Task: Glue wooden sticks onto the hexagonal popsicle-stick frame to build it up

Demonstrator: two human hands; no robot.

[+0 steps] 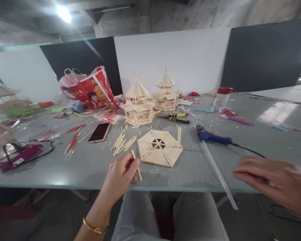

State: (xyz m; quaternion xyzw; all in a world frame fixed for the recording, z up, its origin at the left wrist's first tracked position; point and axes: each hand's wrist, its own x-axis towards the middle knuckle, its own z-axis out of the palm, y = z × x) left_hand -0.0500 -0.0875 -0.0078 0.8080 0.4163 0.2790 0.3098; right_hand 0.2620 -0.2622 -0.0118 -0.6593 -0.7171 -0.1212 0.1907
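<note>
I am pinching a thin pale wooden stick point(136, 161) in my left hand point(121, 174), just beside the flat hexagonal stick-built roof panel point(160, 147) on the grey table point(90, 167). My blurred right hand point(273, 182) is hovering with its fingers stretched out, gripping nothing.

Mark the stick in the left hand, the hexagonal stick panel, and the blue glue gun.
Thin wooden stick point(139, 174), head view, lower end.
Flat hexagonal wooden-stick panel point(150, 149), head view, left segment.
Blue hot-glue gun point(212, 137), head view, body.
</note>
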